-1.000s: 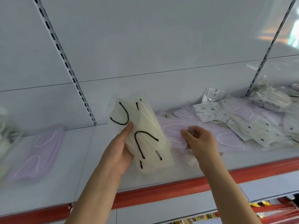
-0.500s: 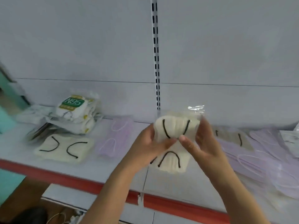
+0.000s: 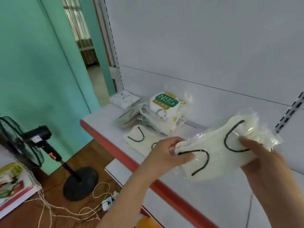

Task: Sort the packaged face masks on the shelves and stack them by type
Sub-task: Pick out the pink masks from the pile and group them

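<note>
Both hands hold a bundle of cream masks [image 3: 218,150] in clear crinkly wrap, lifted just above the near edge of the shelf [image 3: 230,195], right of centre. The left hand [image 3: 167,153] pinches the bundle's left end, thumb on top beside a black ear loop; the right hand [image 3: 263,160] grips the right end from underneath, fingers curled round the wrap.

The bundle looks light and soft: it bends between the two hands and the loose film puckers at the far right corner. The plastic is glossy and probably slippery, so several packets held together could slide apart. Holding at both short ends, with fingers under and thumbs over, seems the safest grip; the thin black loops are printed or sealed inside and give nothing to hold.

To the left on the shelf lies a flat stack of matching cream masks [image 3: 139,137] with the same black loops, touching a taller, lumpy heap of N95 packs [image 3: 166,109] with a green and gold label behind it. A few thinner packets [image 3: 126,99] lie at the far left corner, too blurred to tell their type. The shelf is smooth white metal with a red front strip. On the wooden floor to the left stand a black fan [image 3: 21,142] and tangled cords.

My guess is that the bundle belongs on the matching cream stack.
</note>
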Motion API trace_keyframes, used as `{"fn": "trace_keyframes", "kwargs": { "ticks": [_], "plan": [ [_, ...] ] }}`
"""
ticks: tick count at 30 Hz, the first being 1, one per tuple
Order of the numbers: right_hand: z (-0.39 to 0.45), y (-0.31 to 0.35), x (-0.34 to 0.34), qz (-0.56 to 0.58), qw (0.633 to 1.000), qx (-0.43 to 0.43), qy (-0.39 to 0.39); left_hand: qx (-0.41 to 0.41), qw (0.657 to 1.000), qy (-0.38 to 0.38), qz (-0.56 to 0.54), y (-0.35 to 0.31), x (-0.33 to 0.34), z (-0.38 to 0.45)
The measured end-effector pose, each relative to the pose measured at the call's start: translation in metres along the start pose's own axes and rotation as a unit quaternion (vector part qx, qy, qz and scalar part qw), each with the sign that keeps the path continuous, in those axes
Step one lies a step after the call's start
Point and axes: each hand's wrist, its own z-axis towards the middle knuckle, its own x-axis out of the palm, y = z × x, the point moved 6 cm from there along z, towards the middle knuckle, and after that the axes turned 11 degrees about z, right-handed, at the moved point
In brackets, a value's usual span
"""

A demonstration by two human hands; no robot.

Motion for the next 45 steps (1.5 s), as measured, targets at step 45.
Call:
{"fn": "trace_keyframes", "kwargs": {
  "ticks": [45],
  "plan": [
    [-0.113,0.111,-0.276,-0.686,0.609,0.073,-0.392,0.163,0.937,0.238,0.197,-0.087,0.311,0.014]
  ]
}}
